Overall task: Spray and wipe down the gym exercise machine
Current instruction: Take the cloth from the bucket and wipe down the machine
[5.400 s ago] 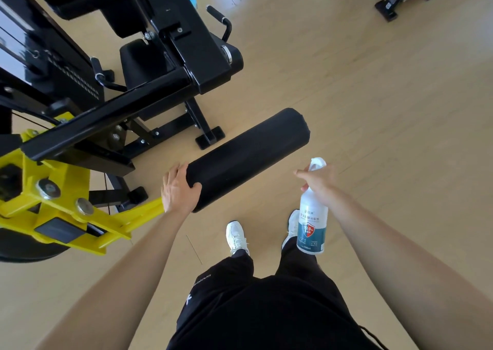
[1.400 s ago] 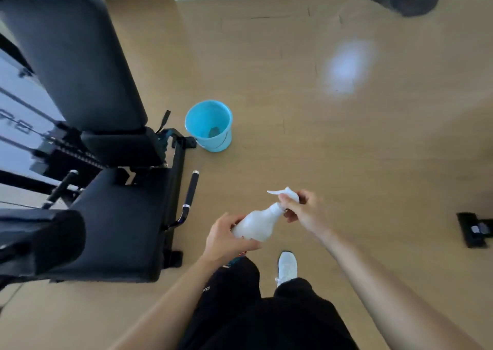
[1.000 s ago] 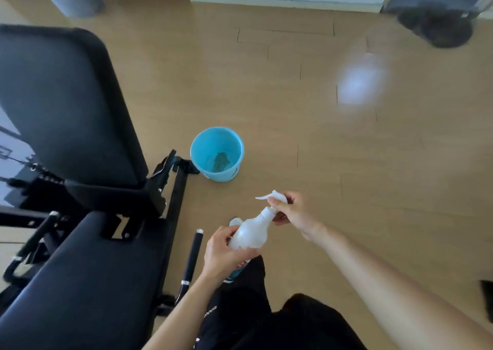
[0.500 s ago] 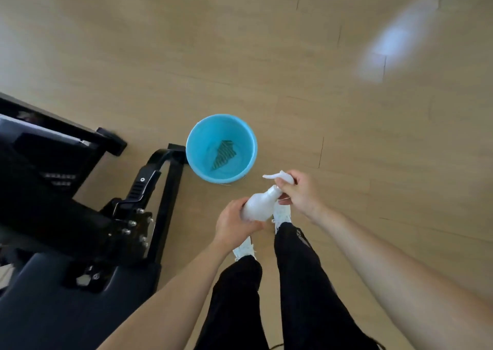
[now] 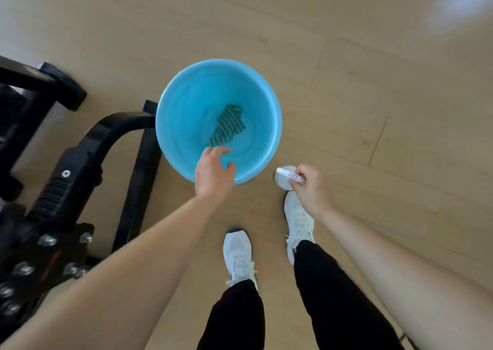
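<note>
- Left hand (image 5: pixel 213 173): fingers apart, empty, over near rim of bucket (image 5: pixel 181 109).
- Cloth (image 5: pixel 226 127): lay in bucket.
- Right hand (image 5: pixel 310 189): clamped on top of bottle (image 5: pixel 283 176), just right of bucket.
- Machine (image 5: pixel 80 168): left, beside bucket; floor (image 5: pixel 373 82) open rightward.

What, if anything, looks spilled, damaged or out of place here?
Nothing stands out: the bucket stands upright with the cloth inside, the floor shows no puddle, and the right hand holds the spray bottle.

Light-blue bucket (image 5: pixel 170 125) — green-striped cloth (image 5: pixel 227 125) — white spray bottle (image 5: pixel 285 176), black machine frame (image 5: pixel 106 136).
</note>
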A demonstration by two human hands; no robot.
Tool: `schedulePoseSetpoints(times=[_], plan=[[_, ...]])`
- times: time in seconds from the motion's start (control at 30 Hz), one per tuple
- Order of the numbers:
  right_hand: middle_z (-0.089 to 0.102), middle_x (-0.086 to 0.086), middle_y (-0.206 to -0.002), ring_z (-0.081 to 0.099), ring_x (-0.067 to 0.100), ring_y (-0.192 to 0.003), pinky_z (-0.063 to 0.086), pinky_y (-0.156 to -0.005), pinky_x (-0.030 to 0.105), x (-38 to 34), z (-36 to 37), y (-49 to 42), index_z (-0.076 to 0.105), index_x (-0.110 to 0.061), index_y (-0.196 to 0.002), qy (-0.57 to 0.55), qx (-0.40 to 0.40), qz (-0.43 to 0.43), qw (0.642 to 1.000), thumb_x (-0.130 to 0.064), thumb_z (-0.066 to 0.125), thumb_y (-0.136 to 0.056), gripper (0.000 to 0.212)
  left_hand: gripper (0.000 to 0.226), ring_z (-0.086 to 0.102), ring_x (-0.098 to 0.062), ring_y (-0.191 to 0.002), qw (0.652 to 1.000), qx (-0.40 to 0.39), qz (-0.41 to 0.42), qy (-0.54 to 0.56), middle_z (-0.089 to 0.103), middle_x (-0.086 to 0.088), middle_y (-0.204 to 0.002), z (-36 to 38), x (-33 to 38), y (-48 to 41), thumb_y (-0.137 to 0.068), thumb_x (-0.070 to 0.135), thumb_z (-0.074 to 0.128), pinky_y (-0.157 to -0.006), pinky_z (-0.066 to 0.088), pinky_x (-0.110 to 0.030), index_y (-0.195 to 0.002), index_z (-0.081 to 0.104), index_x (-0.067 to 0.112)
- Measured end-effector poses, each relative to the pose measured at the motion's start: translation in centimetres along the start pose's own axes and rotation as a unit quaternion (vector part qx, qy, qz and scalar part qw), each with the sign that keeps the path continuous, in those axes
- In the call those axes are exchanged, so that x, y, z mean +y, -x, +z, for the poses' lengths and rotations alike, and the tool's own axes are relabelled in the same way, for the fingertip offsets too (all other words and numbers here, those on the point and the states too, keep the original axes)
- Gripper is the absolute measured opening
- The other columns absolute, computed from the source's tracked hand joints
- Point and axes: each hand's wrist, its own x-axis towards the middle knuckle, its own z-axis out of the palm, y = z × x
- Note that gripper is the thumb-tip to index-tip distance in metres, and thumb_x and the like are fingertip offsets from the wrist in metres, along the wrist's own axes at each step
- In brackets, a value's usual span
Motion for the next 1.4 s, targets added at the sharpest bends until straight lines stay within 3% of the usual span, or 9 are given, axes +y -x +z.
schedulePoseSetpoints(times=[0.1, 0.2, 0.37, 0.47, 0.7, 0.87, 1.1, 1.23, 1.4], plan=[[0.053, 0.01, -0.078, 0.051, 0.034, -0.073, 0.045, -0.065, 0.052, 3.2, 1.3, -3.3, 0.059, -0.004, -0.076, 0.048, 0.011, -0.029, 0.998, 0.005, 0.063, -0.087, 0.015, 0.04, 0.058, -0.028, -0.12, 0.994, -0.072, -0.019, -0.076, 0.056, -0.007, -0.136, 2.7, -1.1, -7.2, -0.093, 0.023, 0.065, -0.098, 0.044, -0.033, -0.133, 0.064, 0.022], [0.053, 0.011, -0.083, 0.051, 0.034, -0.071, 0.039, -0.059, 0.042, 6.3, 1.6, -5.4, 0.063, -0.001, -0.081, 0.108, 0.017, -0.032, 0.994, 0.014, 0.057, -0.081, 0.016, 0.047, 0.059, -0.032, -0.119, 0.982, -0.133, -0.01, -0.13, 0.047, -0.009, -0.149, 5.5, -2.4, -12.9, -0.091, 0.027, 0.068, -0.099, 0.049, -0.035, -0.137, 0.062, 0.025], [0.054, 0.009, -0.084, 0.045, 0.026, -0.063, 0.023, -0.051, 0.025, 8.4, 1.9, -7.7, 0.062, 0.0, -0.083, 0.139, 0.021, -0.097, 0.985, 0.019, 0.064, -0.077, 0.02, 0.061, 0.027, -0.039, -0.149, 0.956, -0.184, -0.026, -0.227, 0.021, -0.01, -0.167, 9.9, -5.7, -20.4, -0.093, 0.035, 0.063, -0.121, 0.032, -0.045, -0.152, 0.047, 0.035], [0.058, 0.01, -0.088, 0.043, 0.025, -0.063, 0.022, -0.051, 0.02, 8.3, 1.9, -8.5, 0.065, -0.001, -0.086, 0.126, 0.03, -0.107, 0.986, 0.013, 0.068, -0.079, 0.016, 0.062, 0.029, -0.038, -0.149, 0.951, -0.196, -0.049, -0.236, 0.028, -0.014, -0.165, 12.3, -8.0, -23.5, -0.091, 0.041, 0.064, -0.123, 0.028, -0.044, -0.151, 0.049, 0.034], [0.058, 0.007, -0.104, 0.06, 0.032, -0.076, 0.046, -0.063, 0.038, 8.5, 1.2, -8.4, 0.068, -0.006, -0.103, 0.099, 0.016, -0.064, 0.993, 0.003, 0.071, -0.081, 0.023, 0.062, 0.051, -0.03, -0.136, 0.967, -0.187, -0.028, -0.169, 0.049, -0.01, -0.151, 15.8, -13.0, -26.0, -0.08, 0.049, 0.06, -0.114, 0.038, -0.03, -0.136, 0.065, 0.023], [0.044, -0.004, -0.13, 0.049, 0.017, -0.114, 0.044, -0.076, 0.032, 6.2, -0.6, -5.9, 0.054, -0.02, -0.137, 0.099, 0.016, -0.004, 0.995, -0.017, 0.078, -0.08, 0.062, 0.043, 0.057, -0.034, -0.127, 0.985, -0.146, -0.039, -0.086, 0.056, -0.01, -0.146, 9.7, -6.4, -19.3, -0.092, 0.014, 0.061, -0.104, 0.048, -0.032, -0.134, 0.065, 0.01], [0.047, -0.01, -0.125, 0.055, 0.011, -0.112, 0.046, -0.086, 0.026, -3.3, -3.5, -0.7, 0.06, -0.019, -0.129, -0.004, 0.011, -0.047, 0.999, -0.022, 0.081, -0.084, 0.05, 0.053, 0.06, -0.019, -0.096, 0.991, -0.106, -0.015, 0.081, 0.055, 0.009, -0.137, 0.7, 1.7, -5.5, -0.097, 0.001, 0.054, -0.072, 0.051, -0.021, -0.147, 0.057, 0.021], [0.052, -0.01, -0.124, 0.057, 0.011, -0.111, 0.05, -0.095, 0.031, -9.6, -5.3, 1.9, 0.058, -0.02, -0.134, -0.055, -0.037, -0.046, 0.997, -0.026, 0.082, -0.084, 0.056, 0.046, 0.062, -0.004, -0.112, 0.979, -0.087, -0.005, 0.185, 0.059, 0.017, -0.136, -6.1, 6.0, 4.8, -0.1, 0.001, 0.055, -0.094, 0.043, -0.013, -0.14, 0.064, 0.022], [0.058, -0.01, -0.135, 0.053, 0.009, -0.127, 0.043, -0.111, 0.034, -16.0, -8.5, 6.6, 0.057, -0.026, -0.14, -0.101, -0.14, -0.061, 0.983, -0.022, 0.083, -0.084, 0.062, 0.042, 0.066, 0.0, -0.108, 0.951, -0.044, -0.036, 0.304, 0.074, 0.01, -0.118, -13.7, 10.7, 16.1, -0.097, -0.009, 0.055, -0.093, 0.049, -0.013, -0.125, 0.074, 0.015]])
